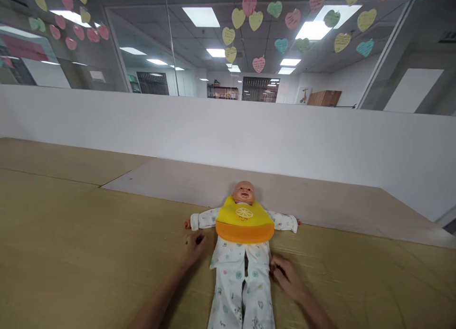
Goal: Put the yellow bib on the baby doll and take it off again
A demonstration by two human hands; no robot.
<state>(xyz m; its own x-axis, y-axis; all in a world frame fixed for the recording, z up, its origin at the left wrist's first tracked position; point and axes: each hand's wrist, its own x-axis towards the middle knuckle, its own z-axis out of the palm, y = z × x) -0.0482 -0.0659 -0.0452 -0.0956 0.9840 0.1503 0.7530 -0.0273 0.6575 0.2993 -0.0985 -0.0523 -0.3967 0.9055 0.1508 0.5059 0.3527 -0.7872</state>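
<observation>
A baby doll (244, 192) lies on its back in front of me, arms spread and head toward the wall. It wears white patterned pajamas (228, 291) and a yellow silicone bib (243, 212) with a lemon face. The bib's orange catch pocket (245, 233) lies across the belly. My left hand (195, 246) is loosely curled just below the doll's arm, apart from the clothes, with nothing visible in it. At the other side, my right hand (285, 272) has its fingers curled against the pajama edge by the hip; whether they pinch the cloth is hidden.
The doll lies on a tan padded surface (89, 253), with a paler strip (302, 191) behind its head. A low white wall (221, 134) runs across the back. Above it, a glass window (199, 58) carries several heart-shaped notes (292, 19).
</observation>
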